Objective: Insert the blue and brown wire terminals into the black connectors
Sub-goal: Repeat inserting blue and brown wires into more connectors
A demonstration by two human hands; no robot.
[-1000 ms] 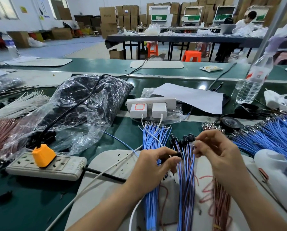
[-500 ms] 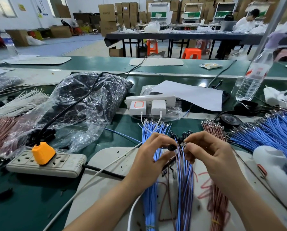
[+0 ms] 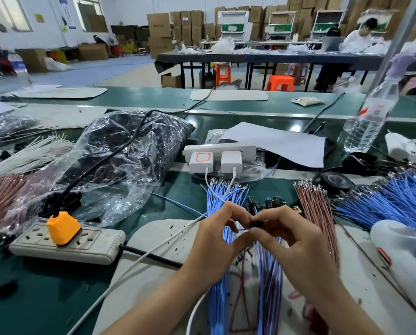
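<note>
Insertion is in hand over the white mat (image 3: 153, 247) on the green counter (image 3: 33, 298). Left hand (image 3: 214, 240): grip narrowed to a thumb-and-forefinger pinch on a single blue wire (image 3: 241, 230), close behind its terminal end. Right hand (image 3: 296, 243): fingers curled round one black connector (image 3: 257, 223), which they largely hide. Wire end and connector meet between the two hands. Whether the terminal is seated cannot be told.

Handling, as judged: the wire is thin, light and limp and would buckle if pushed from far back, so the hold belongs just behind the metal terminal. The terminal looks small and easily bent. The connector is a small rigid piece, best held by its sides with the entry left clear.

Stock: loose blue wires (image 3: 222, 197) are fanned beyond the left hand. Brown wires (image 3: 315, 209) lie beside the right hand, and a larger blue heap (image 3: 395, 199) lies at far right. Finished leads (image 3: 266, 281) with black heads lie beneath the hands.

Containers: a clear plastic bag (image 3: 134, 151), crumpled, holds a mass of small dark parts. These are likely connectors but too indistinct to confirm. A water bottle (image 3: 369, 124) stands at rear right with clear contents; the level is not readable.
</note>
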